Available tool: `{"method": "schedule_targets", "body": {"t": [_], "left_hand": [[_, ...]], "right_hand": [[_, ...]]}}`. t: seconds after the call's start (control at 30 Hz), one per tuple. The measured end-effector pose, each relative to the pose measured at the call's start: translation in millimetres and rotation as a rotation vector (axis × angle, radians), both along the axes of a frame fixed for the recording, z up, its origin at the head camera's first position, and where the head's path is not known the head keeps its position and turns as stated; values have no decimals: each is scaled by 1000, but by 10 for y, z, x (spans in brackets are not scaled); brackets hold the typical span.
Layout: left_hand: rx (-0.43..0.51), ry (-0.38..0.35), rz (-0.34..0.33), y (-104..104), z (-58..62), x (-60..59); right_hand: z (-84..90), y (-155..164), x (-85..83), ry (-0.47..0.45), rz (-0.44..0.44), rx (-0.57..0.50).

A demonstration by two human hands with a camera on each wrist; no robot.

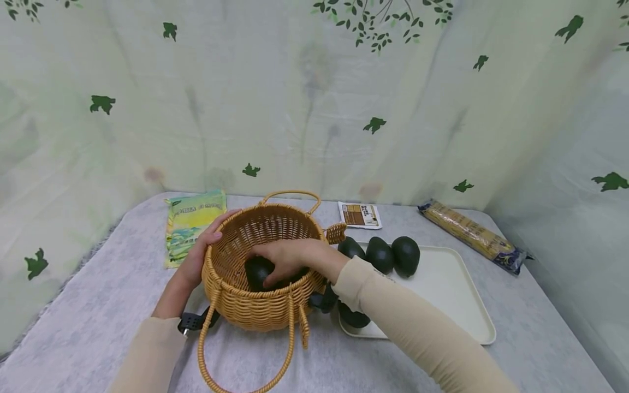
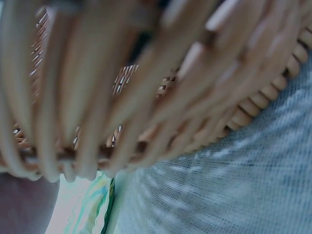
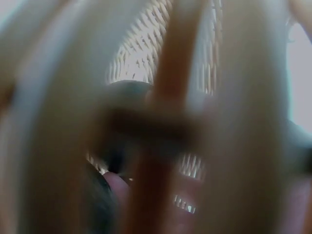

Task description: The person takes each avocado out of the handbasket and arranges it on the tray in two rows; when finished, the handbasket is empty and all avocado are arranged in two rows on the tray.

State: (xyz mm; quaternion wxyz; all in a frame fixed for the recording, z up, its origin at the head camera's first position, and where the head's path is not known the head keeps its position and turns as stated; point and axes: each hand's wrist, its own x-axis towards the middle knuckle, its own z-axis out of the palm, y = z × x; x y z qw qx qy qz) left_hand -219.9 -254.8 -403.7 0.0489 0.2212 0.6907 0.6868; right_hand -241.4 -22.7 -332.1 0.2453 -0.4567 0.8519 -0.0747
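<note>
Right hand (image 1: pixel 287 261) is inside the wicker basket (image 1: pixel 260 305), its fingers (image 1: pixel 271 281) curled over a dark avocado (image 1: pixel 257 270) that lies on the basket floor. The right wrist view confirms a dark rounded fruit (image 3: pixel 127 97) against the weave; all else there is blurred. A second dark fruit may lie under the palm; this cannot be told.

Left hand (image 1: pixel 201 254) rests against the outside of the basket's left wall, fingers straight and laid along the rim, thumb on the near side. The left wrist view shows only blurred wicker (image 2: pixel 146 97) close up and the grey cloth of the bench (image 2: pixel 234 185).

The basket stands on the bench (image 1: pixel 98 305); one loop handle (image 1: pixel 211 355) hangs down toward the person, the other (image 1: pixel 292 194) rises behind the fingers.

Just right of the right-hand fingers, a cream tray (image 1: pixel 452 289) touches or nearly touches the basket. Three avocados (image 1: pixel 380 254) stand in a row at its far left edge; one more (image 1: pixel 354 317) lies at its near left corner under the sleeve.

Beyond the left-hand fingers lies a green and yellow packet (image 1: pixel 191 224). Beyond the basket lies a small white and brown packet (image 1: pixel 360 214). Far right lies a long pasta pack (image 1: pixel 472 234).
</note>
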Motion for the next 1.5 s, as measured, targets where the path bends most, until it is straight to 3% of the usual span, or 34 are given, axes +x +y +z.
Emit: {"method": "schedule_targets", "body": {"t": [0.17, 0.7, 0.93, 1.13, 1.5], "left_hand": [[1, 0, 1, -3, 13, 4], [-22, 0, 20, -6, 9, 36], [10, 6, -6, -19, -3, 4], [13, 6, -8, -15, 0, 11], [-11, 6, 1, -4, -4, 34]], "right_hand": [[4, 0, -2, -36, 41, 32], [-36, -40, 4, -6, 13, 93], [-20, -36, -3, -21, 111, 93], [-6, -35, 8, 2, 89, 64], [16, 15, 2, 45, 59, -96]]}}
